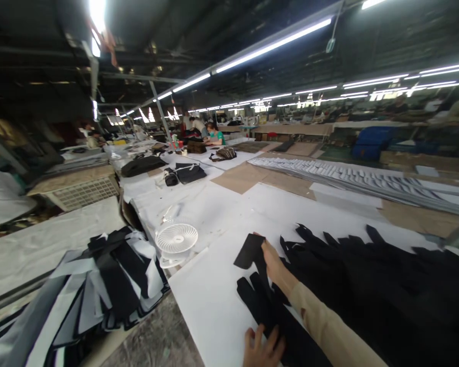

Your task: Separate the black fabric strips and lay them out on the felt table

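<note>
My right hand (274,265), in a beige sleeve, is closed on the edge of a black fabric piece (248,251), which it holds up over the white table surface. Below it, my left hand (263,350) lies with fingers apart on black fabric strips (258,300) near the bottom of the view. The strips overlap one another and run toward me, partly hidden by my right arm. Just right of my hands spreads a large pile of black fabric pieces (367,285) with uneven ends.
A small white fan (176,238) stands at the table's left edge. Grey, white and black fabric strips (87,290) are heaped to the left. Folded dark bundles (190,172) lie farther up the table. A long row of white pieces (348,176) stretches right. A person in green (216,136) sits beyond.
</note>
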Demonstrator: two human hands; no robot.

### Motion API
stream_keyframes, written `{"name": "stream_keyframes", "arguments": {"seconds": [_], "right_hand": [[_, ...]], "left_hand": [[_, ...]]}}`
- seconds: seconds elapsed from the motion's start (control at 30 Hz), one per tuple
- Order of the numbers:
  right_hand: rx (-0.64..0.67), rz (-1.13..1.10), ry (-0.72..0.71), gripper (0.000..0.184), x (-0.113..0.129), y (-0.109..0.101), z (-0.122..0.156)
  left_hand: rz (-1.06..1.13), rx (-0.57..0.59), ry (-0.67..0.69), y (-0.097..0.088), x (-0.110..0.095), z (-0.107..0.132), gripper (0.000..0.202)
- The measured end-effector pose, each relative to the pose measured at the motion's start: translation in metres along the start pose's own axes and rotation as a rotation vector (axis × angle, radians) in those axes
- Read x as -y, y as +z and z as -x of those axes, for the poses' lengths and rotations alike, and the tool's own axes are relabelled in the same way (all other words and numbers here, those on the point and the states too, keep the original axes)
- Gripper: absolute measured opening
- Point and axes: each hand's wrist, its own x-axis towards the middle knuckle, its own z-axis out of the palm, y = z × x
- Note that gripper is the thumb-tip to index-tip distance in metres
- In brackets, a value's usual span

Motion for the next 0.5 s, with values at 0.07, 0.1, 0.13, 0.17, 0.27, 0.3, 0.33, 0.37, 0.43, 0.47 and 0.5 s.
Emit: {"name": "stream_keyframes", "arguments": {"seconds": [0.07, 0.1, 0.13, 0.17, 0.27, 0.3, 0.33, 0.37, 0.43, 0.47, 0.5], "right_hand": [[-0.027, 0.026, -0.072, 0.039, 0.034, -0.003, -0.010], [-0.040, 0.044, -0.100, 0.036, 0.051, -0.004, -0.013], [-0.047, 0.067, -0.116, 0.034, 0.068, -0.005, -0.014], [-0.052, 0.095, -0.125, 0.032, 0.083, -0.005, -0.014], [-0.044, 0.223, -0.097, 0.031, 0.117, -0.005, -0.005], [-0.037, 0.282, -0.070, 0.031, 0.125, -0.005, 0.000], [-0.022, 0.346, -0.032, 0.028, 0.131, -0.005, 0.005], [-0.004, 0.414, 0.015, 0.026, 0.135, -0.005, 0.011], [0.044, 0.545, 0.116, 0.018, 0.144, -0.006, 0.023], [0.067, 0.594, 0.162, 0.015, 0.149, -0.006, 0.030], [0.100, 0.646, 0.195, 0.014, 0.154, -0.006, 0.038]], "left_hand": [[-0.054, -0.119, 0.000, 0.019, 0.003, 0.006, 0.035], [-0.070, -0.143, -0.002, 0.023, 0.003, 0.006, 0.031], [-0.074, -0.135, 0.002, 0.021, 0.003, 0.005, 0.030], [-0.068, -0.097, 0.009, 0.014, 0.002, 0.001, 0.033], [-0.020, 0.189, 0.004, -0.022, 0.000, -0.014, 0.049], [-0.008, 0.292, -0.021, -0.034, 0.000, -0.020, 0.050], [0.013, 0.368, -0.019, -0.045, 0.001, -0.025, 0.049], [0.033, 0.424, -0.025, -0.053, 0.002, -0.030, 0.049], [0.076, 0.496, -0.030, -0.062, 0.004, -0.037, 0.049], [0.092, 0.520, -0.036, -0.064, 0.004, -0.039, 0.050], [0.104, 0.541, -0.040, -0.065, 0.004, -0.040, 0.051]]}}
